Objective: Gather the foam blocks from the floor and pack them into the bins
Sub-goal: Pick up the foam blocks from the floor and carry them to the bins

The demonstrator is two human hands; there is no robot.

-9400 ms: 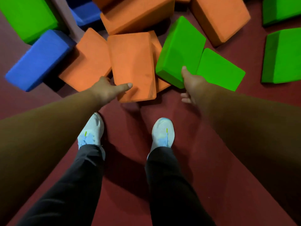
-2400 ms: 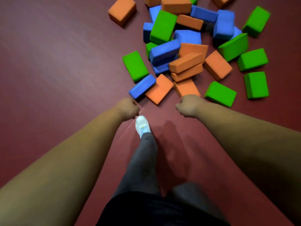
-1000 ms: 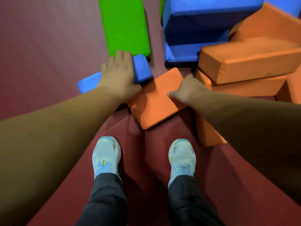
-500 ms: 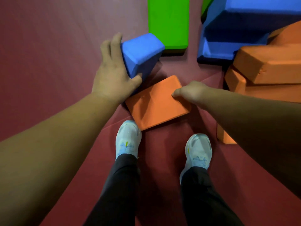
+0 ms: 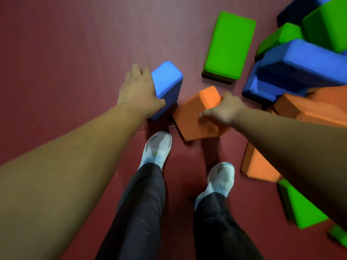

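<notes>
Since each hand already has a block, neither needs to reach: the left hand (image 5: 138, 92) grips the blue foam block (image 5: 167, 85), tipped on end. Just beside it, the right hand (image 5: 225, 109) clutches the orange foam block (image 5: 193, 117), slanted above the floor (image 5: 75, 53). No bin shows.

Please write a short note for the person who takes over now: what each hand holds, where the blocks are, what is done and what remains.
Left hand: grips the blue block, held tilted.
Right hand: grips the orange block by its edge, also tilted.
Nearby: a green block lies flat just beyond them; a pile of blue, orange and green blocks is on the right.
Done: two blocks in hand. No bin is in view, so what is already packed cannot be told.
Left: carry both to the bins, then come back for the rest.
</notes>
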